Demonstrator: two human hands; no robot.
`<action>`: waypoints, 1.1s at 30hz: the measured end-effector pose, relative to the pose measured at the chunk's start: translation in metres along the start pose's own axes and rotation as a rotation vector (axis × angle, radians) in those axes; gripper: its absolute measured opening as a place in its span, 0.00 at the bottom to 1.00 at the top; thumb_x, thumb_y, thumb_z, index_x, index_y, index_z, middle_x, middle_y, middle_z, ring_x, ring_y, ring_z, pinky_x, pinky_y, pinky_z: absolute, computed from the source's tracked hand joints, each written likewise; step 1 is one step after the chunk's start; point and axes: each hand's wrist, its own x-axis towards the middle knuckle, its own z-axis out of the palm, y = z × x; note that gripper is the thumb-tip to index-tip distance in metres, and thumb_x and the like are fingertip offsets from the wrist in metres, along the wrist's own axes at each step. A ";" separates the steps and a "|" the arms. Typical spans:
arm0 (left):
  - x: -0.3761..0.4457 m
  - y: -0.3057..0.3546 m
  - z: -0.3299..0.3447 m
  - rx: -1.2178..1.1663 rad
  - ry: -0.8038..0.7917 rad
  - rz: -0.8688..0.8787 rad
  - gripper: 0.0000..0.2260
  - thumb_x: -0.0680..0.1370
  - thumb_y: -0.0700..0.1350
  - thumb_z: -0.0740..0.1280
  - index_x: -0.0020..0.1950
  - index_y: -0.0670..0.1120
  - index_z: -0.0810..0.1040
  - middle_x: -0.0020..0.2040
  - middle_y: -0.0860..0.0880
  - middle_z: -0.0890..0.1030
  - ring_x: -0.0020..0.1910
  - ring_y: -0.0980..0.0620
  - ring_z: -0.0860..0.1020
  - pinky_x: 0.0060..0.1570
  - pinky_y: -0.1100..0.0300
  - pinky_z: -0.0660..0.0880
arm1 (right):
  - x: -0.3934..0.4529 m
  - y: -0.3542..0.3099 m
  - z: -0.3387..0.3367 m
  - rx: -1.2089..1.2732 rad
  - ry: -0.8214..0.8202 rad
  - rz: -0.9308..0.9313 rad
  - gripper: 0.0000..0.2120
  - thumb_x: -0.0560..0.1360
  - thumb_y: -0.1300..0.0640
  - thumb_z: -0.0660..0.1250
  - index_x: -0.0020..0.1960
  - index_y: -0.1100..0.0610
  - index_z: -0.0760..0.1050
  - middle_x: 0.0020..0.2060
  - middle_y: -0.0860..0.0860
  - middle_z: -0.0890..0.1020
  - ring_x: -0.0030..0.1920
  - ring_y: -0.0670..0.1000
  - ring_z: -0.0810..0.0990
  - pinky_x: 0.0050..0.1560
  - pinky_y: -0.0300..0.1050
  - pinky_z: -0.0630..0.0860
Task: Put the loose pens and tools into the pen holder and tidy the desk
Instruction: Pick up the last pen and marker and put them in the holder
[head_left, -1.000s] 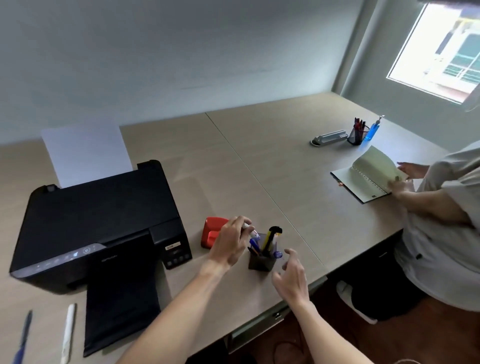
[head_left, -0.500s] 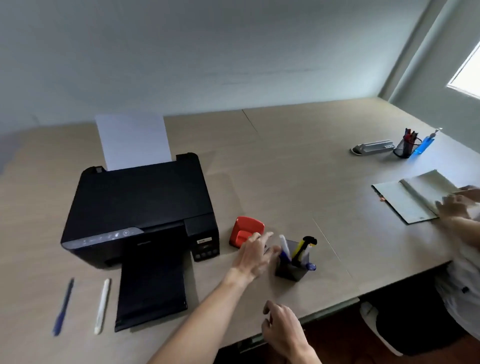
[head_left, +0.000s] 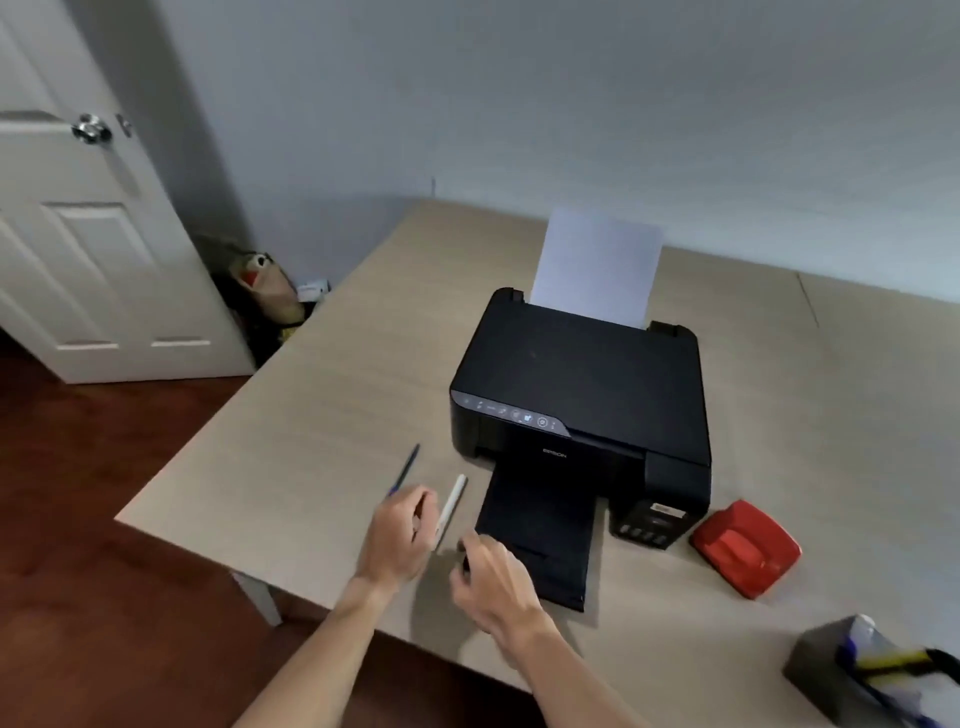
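Observation:
A blue pen (head_left: 407, 469) and a white pen (head_left: 451, 505) lie side by side on the desk, left of the printer's output tray. My left hand (head_left: 399, 535) hovers between them, its fingertips close to the white pen and holding nothing. My right hand (head_left: 488, 577) is just right of it, at the tray's front left corner, with its fingers loosely curled and nothing in them. The dark pen holder (head_left: 826, 670) stands at the bottom right, blurred, with several pens in it.
A black printer (head_left: 582, 384) with a white sheet (head_left: 597, 265) in its feeder fills the middle of the desk (head_left: 322, 415). A red desk tool (head_left: 745, 545) lies to its right. The desk's left edge drops to a wooden floor; a white door (head_left: 88, 249) stands beyond.
The view has swung left, away from the pen holder. Both hands have moved from the holder over to the two loose pens beside the printer tray.

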 end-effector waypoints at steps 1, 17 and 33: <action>0.001 -0.015 -0.008 0.041 0.030 -0.051 0.11 0.80 0.43 0.58 0.40 0.47 0.75 0.36 0.50 0.77 0.38 0.53 0.75 0.41 0.55 0.73 | 0.011 -0.015 0.004 -0.006 -0.010 0.001 0.13 0.76 0.54 0.56 0.58 0.58 0.68 0.53 0.57 0.78 0.49 0.60 0.79 0.48 0.53 0.75; 0.037 -0.095 -0.005 0.645 -0.445 -0.289 0.19 0.79 0.38 0.58 0.69 0.46 0.67 0.70 0.46 0.67 0.64 0.40 0.67 0.63 0.46 0.67 | 0.093 -0.047 0.053 -0.223 -0.197 0.171 0.13 0.79 0.65 0.58 0.62 0.63 0.72 0.61 0.62 0.73 0.58 0.61 0.77 0.58 0.51 0.75; 0.013 -0.075 -0.041 0.181 0.004 -0.316 0.12 0.72 0.33 0.67 0.55 0.40 0.75 0.48 0.43 0.80 0.46 0.43 0.78 0.48 0.50 0.78 | 0.065 -0.042 0.021 0.082 0.089 0.065 0.14 0.76 0.66 0.57 0.61 0.64 0.67 0.57 0.60 0.71 0.50 0.63 0.76 0.47 0.49 0.71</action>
